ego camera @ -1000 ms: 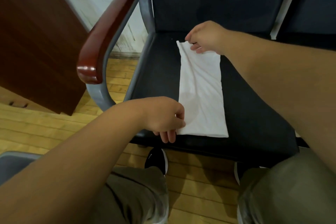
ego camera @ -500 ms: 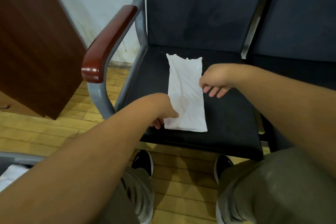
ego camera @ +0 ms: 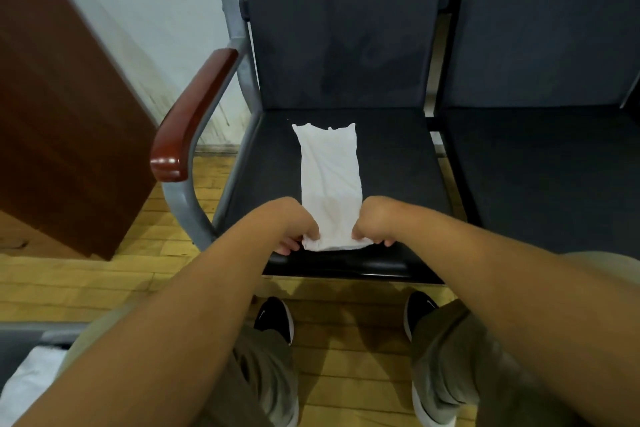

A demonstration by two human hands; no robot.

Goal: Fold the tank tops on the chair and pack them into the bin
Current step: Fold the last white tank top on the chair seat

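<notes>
Both near corners of the white tank top were pinched, by the left hand and the right hand, its long axis running away across the chair seat.

White tank top folded lengthwise on chair

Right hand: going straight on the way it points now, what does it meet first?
The folded tank top: the right hand pinches its near corner and points forward-left across it. Beyond the cloth, probably the chair seat, perhaps brushing the left hand.
</notes>
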